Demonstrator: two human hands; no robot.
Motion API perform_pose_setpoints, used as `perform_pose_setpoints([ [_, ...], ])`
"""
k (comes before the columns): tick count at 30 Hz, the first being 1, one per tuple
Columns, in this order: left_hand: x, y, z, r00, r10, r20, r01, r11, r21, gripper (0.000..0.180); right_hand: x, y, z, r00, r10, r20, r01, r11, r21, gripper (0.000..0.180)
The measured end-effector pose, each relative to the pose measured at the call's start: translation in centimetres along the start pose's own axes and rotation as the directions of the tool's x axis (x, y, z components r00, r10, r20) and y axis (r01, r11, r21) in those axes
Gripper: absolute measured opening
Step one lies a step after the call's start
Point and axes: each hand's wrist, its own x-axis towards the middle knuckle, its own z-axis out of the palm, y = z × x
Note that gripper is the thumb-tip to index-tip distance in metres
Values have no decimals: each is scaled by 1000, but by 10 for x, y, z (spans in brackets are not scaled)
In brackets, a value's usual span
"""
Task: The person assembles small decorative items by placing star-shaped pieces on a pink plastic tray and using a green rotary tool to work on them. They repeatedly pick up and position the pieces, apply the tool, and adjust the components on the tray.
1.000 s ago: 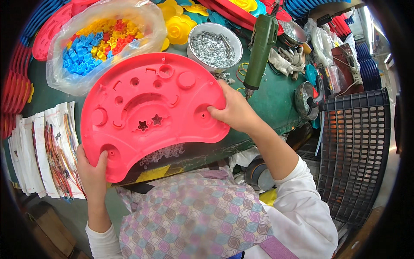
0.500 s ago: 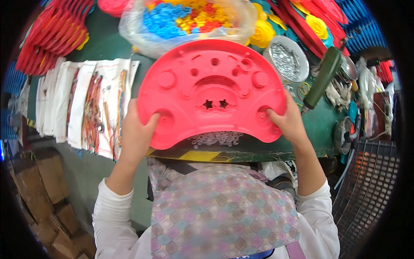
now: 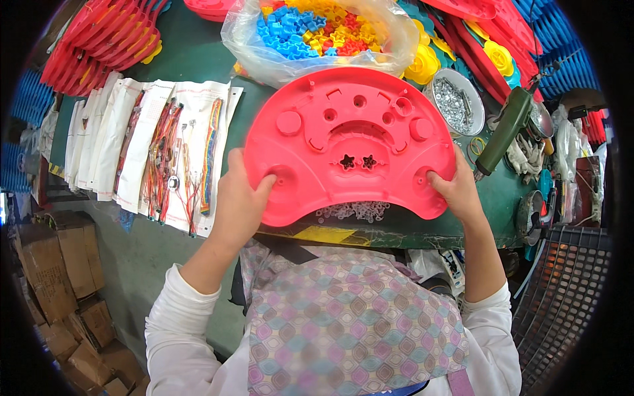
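A pinkish-red curved plastic shell [image 3: 356, 135] is held up in front of me over the bench's near edge. It has round bosses, small holes and two star-shaped cutouts low in its middle. My left hand [image 3: 244, 198] grips its left end, thumb in front and fingers hidden behind. On its right end my right hand [image 3: 460, 188] has the same hold, the thumb pressed by the recess. Behind the shell's lower edge lies a spread of small clear plastic pieces [image 3: 356, 211], partly hidden. Beyond the far rim sits a clear bag [image 3: 244, 46] of blue, yellow and red star-shaped pieces [image 3: 290, 33].
White sheets with wiring bundles [image 3: 148, 148] lie at left, below stacked red parts [image 3: 99, 39]. At right are a white bowl of screws [image 3: 456, 102], a green power screwdriver [image 3: 505, 129] and a dark crate [image 3: 568, 297]. Cardboard boxes [image 3: 46, 264] stand on the floor at left.
The view has shifted, so the bench and its contents appear further right. Both hands keep their hold on the shell, which is turned slightly.
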Motion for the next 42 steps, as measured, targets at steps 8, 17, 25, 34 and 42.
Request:
perform_pose_setpoints([
  [8,11,-11,2,1000,-12,-3,12,999,46,50,-1,-3,5,998,-69,-5,69,998,-7,81],
  [17,-12,13,7,705,628,331,-695,706,140,52,3,-16,19,986,-140,94,155,973,-172,89],
  [25,15,27,-3,732,540,416,-632,767,115,45,61,-50,22,863,-503,47,459,743,-487,65],
  [34,169,54,-22,653,756,49,-704,582,406,18,165,-102,80,755,-655,28,625,708,-329,22],
  [42,217,49,-1,648,741,177,-713,508,484,20,226,-113,137,726,-654,213,625,500,-599,12],
])
